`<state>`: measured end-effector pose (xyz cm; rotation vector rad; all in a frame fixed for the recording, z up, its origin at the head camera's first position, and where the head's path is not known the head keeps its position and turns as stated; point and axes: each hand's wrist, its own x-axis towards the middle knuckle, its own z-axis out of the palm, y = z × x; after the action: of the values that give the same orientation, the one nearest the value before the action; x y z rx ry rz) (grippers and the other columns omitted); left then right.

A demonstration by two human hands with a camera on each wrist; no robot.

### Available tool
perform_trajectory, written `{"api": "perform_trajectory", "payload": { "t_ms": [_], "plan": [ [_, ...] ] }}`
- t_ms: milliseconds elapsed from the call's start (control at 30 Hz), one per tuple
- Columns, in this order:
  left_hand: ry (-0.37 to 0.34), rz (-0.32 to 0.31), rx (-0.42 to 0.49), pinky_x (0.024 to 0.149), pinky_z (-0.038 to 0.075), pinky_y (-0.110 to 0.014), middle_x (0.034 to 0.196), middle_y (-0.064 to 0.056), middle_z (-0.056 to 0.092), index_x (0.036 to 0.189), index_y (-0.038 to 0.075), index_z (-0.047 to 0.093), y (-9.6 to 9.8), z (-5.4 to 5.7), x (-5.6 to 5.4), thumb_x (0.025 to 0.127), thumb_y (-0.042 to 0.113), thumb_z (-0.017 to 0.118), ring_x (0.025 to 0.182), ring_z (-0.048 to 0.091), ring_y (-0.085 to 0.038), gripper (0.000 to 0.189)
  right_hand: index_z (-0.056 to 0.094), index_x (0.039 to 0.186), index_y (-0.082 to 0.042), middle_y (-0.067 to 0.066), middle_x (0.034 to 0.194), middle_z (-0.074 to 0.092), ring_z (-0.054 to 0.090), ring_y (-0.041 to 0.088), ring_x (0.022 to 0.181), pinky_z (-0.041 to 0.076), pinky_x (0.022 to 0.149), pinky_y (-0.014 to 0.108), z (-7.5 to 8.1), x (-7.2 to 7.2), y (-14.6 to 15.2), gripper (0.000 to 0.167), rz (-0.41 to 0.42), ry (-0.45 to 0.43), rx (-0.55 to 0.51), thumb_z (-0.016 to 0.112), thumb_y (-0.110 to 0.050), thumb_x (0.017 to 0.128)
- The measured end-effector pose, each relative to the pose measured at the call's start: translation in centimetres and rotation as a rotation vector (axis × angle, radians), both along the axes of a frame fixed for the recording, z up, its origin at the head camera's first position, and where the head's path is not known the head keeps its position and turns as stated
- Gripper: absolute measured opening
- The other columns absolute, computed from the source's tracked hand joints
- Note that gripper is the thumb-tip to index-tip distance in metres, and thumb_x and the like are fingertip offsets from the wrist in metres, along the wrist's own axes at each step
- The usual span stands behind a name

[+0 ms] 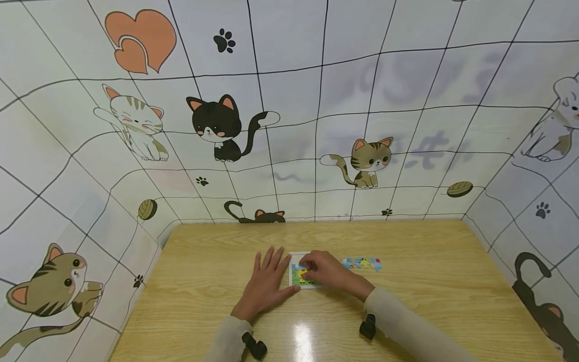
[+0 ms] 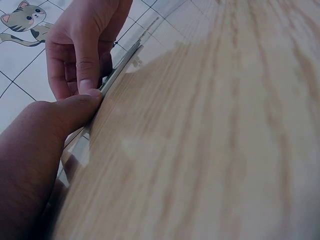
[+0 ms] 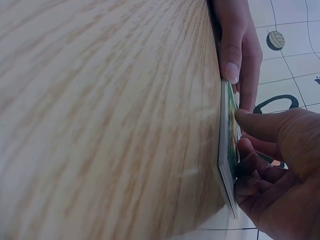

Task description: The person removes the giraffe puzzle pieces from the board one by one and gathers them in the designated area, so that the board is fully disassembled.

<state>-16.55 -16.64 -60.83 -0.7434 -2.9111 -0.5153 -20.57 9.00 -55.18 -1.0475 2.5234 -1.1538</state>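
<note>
A small jigsaw puzzle board (image 1: 308, 287) with a white border lies on the table, showing a yellow figure on green and blue. My left hand (image 1: 267, 285) rests flat at its left side, fingers spread, the thumb at the board's near edge. Over the picture my right hand (image 1: 326, 270) bends down, thumb and fingers pinching a puzzle piece at the surface that they mostly hide. In the right wrist view the board (image 3: 227, 150) appears edge-on, with the right thumb (image 3: 257, 124) at its picture side. Loose puzzle pieces (image 1: 362, 263) lie in a row beyond the right hand.
The wooden table (image 1: 203, 261) meets a white wall (image 1: 294, 100) printed with cartoon cats and grid lines at the back, with similar panels on both sides. Black wrist cameras (image 1: 255, 346) sit on both sleeves.
</note>
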Motion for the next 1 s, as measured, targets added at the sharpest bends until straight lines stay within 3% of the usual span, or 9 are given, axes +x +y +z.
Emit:
{"api": "perform_trajectory", "payload": {
  "t_ms": [1000],
  "plan": [
    [0.005, 0.004, -0.007, 0.131, 0.005, -0.072, 0.182, -0.013, 0.026, 0.173, 0.017, 0.040, 0.11, 0.24, -0.06, 0.102, 0.082, 0.046, 0.170, 0.014, -0.040, 0.096, 0.076, 0.120, 0.000, 0.000, 0.095, 0.066, 0.059, 0.009, 0.084, 0.053, 0.075, 0.031, -0.41, -0.26, -0.49, 0.027, -0.057, -0.013, 0.086, 0.085, -0.010, 0.097]
  ]
}}
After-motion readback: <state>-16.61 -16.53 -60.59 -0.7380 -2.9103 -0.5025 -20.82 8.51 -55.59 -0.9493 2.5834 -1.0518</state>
